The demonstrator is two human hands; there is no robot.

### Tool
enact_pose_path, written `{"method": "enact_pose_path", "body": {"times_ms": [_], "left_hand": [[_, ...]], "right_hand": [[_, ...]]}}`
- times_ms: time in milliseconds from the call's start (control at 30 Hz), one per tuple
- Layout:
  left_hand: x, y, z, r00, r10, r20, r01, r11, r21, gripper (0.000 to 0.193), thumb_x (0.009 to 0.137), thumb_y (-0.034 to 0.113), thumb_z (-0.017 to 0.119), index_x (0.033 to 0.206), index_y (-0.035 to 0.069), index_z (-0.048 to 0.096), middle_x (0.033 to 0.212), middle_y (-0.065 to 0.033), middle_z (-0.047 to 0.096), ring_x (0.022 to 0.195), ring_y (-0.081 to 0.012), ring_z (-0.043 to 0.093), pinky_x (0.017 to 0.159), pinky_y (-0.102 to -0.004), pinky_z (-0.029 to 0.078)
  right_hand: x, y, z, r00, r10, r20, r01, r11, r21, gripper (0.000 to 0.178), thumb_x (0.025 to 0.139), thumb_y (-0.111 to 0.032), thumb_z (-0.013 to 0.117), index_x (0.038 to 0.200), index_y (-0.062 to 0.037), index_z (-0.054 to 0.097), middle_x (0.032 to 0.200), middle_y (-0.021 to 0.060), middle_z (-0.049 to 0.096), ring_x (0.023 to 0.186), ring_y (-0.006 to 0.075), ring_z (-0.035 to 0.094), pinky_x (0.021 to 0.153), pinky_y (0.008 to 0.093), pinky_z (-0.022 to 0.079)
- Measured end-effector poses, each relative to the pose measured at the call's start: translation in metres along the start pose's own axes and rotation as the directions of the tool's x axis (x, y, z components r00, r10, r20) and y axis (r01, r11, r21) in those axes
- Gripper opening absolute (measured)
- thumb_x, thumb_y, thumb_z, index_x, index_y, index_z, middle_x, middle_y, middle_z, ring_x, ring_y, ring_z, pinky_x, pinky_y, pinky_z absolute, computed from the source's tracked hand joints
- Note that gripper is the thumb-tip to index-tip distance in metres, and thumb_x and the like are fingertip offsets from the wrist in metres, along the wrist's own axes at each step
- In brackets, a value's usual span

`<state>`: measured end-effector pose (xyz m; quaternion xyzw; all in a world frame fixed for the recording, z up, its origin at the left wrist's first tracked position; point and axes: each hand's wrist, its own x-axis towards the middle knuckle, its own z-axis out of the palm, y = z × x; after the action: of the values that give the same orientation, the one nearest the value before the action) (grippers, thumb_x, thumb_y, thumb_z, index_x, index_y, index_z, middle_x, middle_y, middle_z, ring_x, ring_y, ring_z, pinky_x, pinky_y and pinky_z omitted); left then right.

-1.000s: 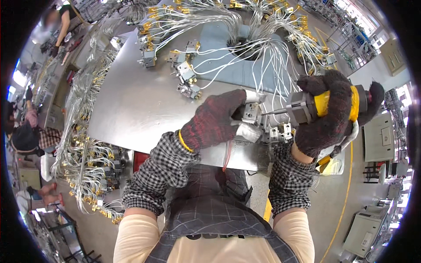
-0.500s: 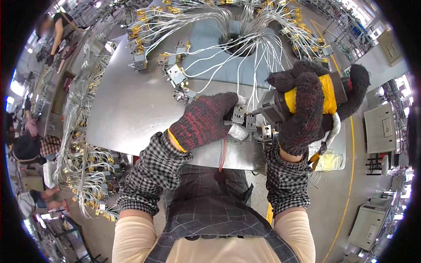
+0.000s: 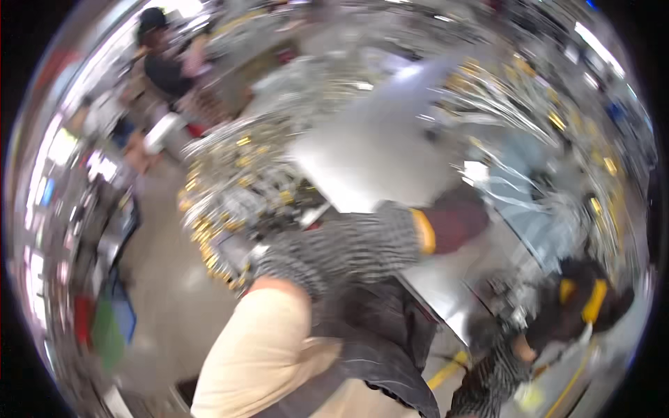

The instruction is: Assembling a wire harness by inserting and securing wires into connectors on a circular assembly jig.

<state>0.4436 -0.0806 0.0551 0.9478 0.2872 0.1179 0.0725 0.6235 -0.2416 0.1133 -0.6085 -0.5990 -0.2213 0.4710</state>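
Observation:
The view is tilted and smeared by motion. My left hand, in a dark red-and-black knit glove with a yellow cuff, reaches over the shiny metal table; its fingers are too blurred to read. At lower right my gloved right hand is closed around a power screwdriver wrapped with yellow tape. Small metal connector blocks lie beside that hand, hard to make out. White wires spread over a blue-grey panel beyond my hands.
Thick bundles of silvery wires with yellow-tipped ends hang along the left side of the table. Further off at upper left is another person. A yellow floor line runs below the table's near edge.
The whole view has swung to the left and tilted, so table and hands now appear further right. My left hand has come away from the connector blocks; the screwdriver stays in my right.

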Motion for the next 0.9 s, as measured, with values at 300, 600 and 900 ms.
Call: {"method": "enact_pose_path", "body": {"times_ms": [300, 600, 900], "left_hand": [[-0.002, -0.011, -0.025, 0.962, 0.247, 0.117, -0.254, 0.966, 0.05, 0.025, 0.079, 0.026, 0.064, 0.096, 0.008, 0.068, 0.093, -0.0081, 0.07, 0.086, -0.0294, 0.068, 0.072, -0.0443, 0.055], [0.019, -0.011, 0.015, 0.987, 0.084, 0.14, 0.053, 0.647, -0.761, 0.06, 0.081, 0.05, 0.071, 0.114, 0.001, 0.061, 0.104, -0.0195, 0.067, 0.101, -0.0295, 0.065, 0.086, -0.039, 0.052], [-0.032, 0.047, 0.042, 0.887, -0.424, -0.183, 0.018, 0.427, -0.904, 0.049, 0.087, 0.04, 0.068, 0.115, 0.001, 0.06, 0.106, -0.0226, 0.064, 0.101, -0.0341, 0.063, 0.088, -0.0421, 0.05]], "right_hand": [[0.005, 0.016, 0.018, 0.998, -0.058, -0.022, 0.061, 0.976, 0.209, 0.034, 0.097, -0.018, 0.049, 0.124, 0.0016, 0.052, 0.103, 0.0171, 0.062, 0.098, 0.0275, 0.062, 0.085, 0.0343, 0.052], [0.01, 0.042, 0.011, 0.987, -0.15, -0.064, 0.159, 0.973, 0.169, 0.04, 0.098, -0.021, 0.044, 0.13, 0.0018, 0.049, 0.11, 0.0195, 0.061, 0.101, 0.0291, 0.061, 0.094, 0.0401, 0.047], [0.01, 0.045, 0.019, 0.988, -0.151, -0.04, 0.156, 0.966, 0.207, 0.041, 0.098, -0.021, 0.043, 0.132, 0.0018, 0.048, 0.11, 0.0199, 0.061, 0.102, 0.0293, 0.06, 0.095, 0.0405, 0.046]]}}
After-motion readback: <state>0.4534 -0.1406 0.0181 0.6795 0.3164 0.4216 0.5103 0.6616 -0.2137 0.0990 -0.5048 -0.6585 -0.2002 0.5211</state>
